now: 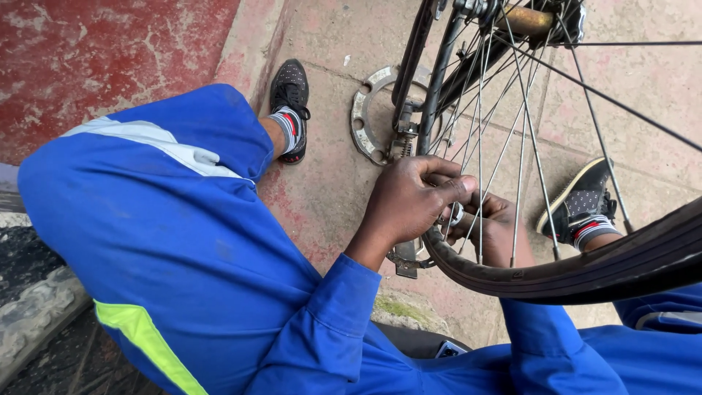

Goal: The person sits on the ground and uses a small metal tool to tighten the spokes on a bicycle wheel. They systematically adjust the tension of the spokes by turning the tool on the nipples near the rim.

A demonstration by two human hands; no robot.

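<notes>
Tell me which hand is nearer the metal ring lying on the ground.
Left. The left hand is on the near side of the spokes, just below the metal ring. The right hand sits behind the spokes, farther to the right of the ring.

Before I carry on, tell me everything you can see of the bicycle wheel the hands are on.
The bicycle wheel stands about upright, close to the camera, only partly in view. It has a black rubber tyre, worn and dusty, with thin metal spokes running up to a rusty brownish hub at the top edge. The dark frame tubes hold it. The left hand grips at the rim's inner side among the spokes; the right hand reaches through them from behind. What the fingers pinch is too small to tell.
</notes>
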